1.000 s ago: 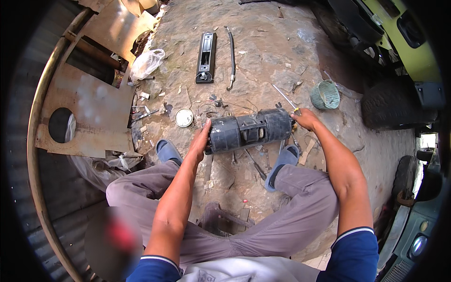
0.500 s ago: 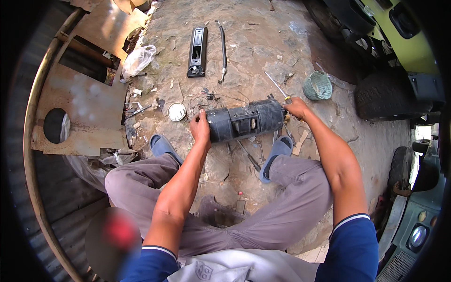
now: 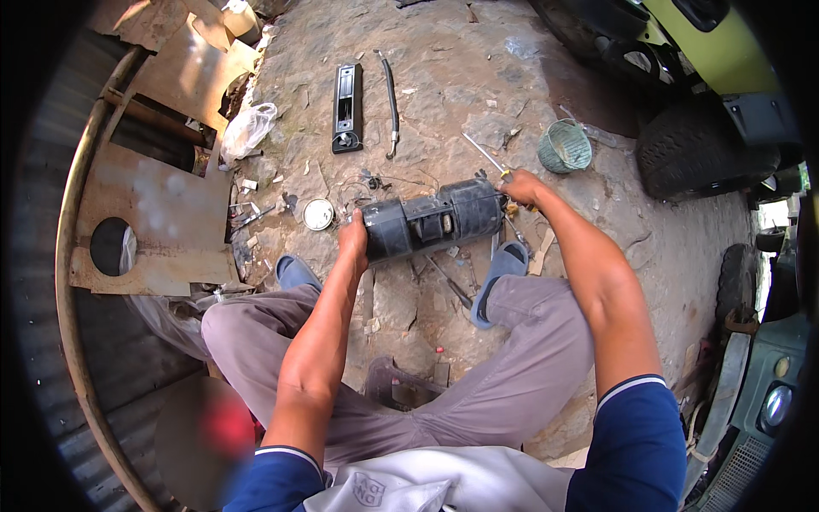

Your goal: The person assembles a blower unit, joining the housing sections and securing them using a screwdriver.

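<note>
A black cylindrical plastic housing (image 3: pixel 432 224), with a squarish opening in its middle, lies crosswise between my feet, its right end slightly farther off. My left hand (image 3: pixel 351 239) is closed on its left end, the thumb on top. At its right end, my right hand (image 3: pixel 522 188) is closed round a screwdriver (image 3: pixel 485 154) whose thin shaft points away and to the left. That hand's fingertips are beside the end of the housing; whether they also grip it is hidden.
Beyond lie a long black panel (image 3: pixel 347 111) and a black hose (image 3: pixel 391 107). A round tin (image 3: pixel 318 214) and wires (image 3: pixel 373 180) are near the housing. A green basket (image 3: pixel 565 146) stands right, before a tyre (image 3: pixel 708 158). Rusty sheet metal (image 3: pixel 158 196) leans left.
The whole view has turned slightly. Both hands keep their holds, on the housing and the screwdriver, with no other clear change.
</note>
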Demonstrator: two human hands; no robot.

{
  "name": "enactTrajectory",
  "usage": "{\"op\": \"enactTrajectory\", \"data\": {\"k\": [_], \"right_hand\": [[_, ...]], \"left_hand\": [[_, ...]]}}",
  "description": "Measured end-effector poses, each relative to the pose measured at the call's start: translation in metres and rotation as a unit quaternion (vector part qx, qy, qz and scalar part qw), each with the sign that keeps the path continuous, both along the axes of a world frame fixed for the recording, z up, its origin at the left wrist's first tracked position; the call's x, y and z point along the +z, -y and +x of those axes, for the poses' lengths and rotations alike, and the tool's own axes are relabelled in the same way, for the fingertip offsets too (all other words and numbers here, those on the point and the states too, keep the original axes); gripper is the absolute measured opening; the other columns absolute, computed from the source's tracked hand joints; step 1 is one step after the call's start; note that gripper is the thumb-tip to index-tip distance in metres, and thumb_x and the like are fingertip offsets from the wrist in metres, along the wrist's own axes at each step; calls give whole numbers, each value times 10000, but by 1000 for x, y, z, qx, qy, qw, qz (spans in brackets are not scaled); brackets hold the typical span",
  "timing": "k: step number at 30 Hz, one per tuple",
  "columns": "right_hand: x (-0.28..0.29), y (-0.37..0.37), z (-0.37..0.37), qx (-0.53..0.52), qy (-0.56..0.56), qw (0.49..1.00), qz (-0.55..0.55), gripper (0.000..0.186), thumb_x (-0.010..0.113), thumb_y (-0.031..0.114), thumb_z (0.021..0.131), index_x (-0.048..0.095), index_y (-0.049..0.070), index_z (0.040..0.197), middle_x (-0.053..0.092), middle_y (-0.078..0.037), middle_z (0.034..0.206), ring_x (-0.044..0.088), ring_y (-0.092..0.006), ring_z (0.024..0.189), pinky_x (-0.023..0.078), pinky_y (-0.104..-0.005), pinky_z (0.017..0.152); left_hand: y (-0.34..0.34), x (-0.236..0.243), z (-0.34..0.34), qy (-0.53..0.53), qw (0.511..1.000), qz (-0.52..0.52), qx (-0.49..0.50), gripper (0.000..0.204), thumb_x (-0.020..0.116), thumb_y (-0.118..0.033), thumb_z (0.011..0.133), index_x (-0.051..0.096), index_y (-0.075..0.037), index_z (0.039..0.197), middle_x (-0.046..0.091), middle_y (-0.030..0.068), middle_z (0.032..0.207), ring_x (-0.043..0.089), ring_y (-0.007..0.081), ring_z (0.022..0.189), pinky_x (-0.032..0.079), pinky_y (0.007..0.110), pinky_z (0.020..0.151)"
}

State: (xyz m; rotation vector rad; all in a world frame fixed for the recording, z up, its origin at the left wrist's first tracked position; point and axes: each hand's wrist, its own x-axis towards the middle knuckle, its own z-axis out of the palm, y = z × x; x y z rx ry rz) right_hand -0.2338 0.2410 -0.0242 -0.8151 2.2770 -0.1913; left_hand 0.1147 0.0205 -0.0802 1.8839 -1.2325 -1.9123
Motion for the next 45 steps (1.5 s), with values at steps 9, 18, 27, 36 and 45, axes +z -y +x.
{"op": "enactTrajectory", "data": {"k": [9,18,27,36,45], "right_hand": [[5,-8,-9,-30,84,996,-5,417,690,338,912,674,-70,826,693,-144,759,685,-228,593,551,-389,546],[22,-3,16,-24,101,994,34,459,717,379,875,723,-76,817,733,-162,756,713,-263,677,559,-409,691],[33,15,18,111,-113,987,12,452,693,364,858,687,27,1160,668,-252,1184,631,-395,1136,512,-471,949],[56,57,102,130,-66,982,-120,350,710,300,875,691,76,1143,692,-223,1115,649,-383,1089,503,-476,963],[26,56,157,218,-167,950,-146,382,738,302,856,702,160,1209,582,-148,1154,508,-329,1179,412,-459,983]], "left_hand": [[18,24,-16,14,996,-62,-55,767,582,-531,963,551,174,1263,634,293,1216,631,340,1088,494,455,908],[23,21,-13,79,982,-159,-60,807,646,-592,895,608,152,1206,671,296,1141,663,369,1059,487,429,938],[15,16,-23,166,937,-301,-58,745,633,-569,902,602,128,1164,654,354,1107,636,467,1082,475,479,965],[20,25,-15,189,940,-264,-102,842,556,-675,894,565,101,1220,619,359,1197,591,484,1164,444,501,1016],[0,27,4,187,900,-382,-100,760,484,-615,968,458,15,1392,494,261,1376,471,440,1296,369,600,1034]]}}
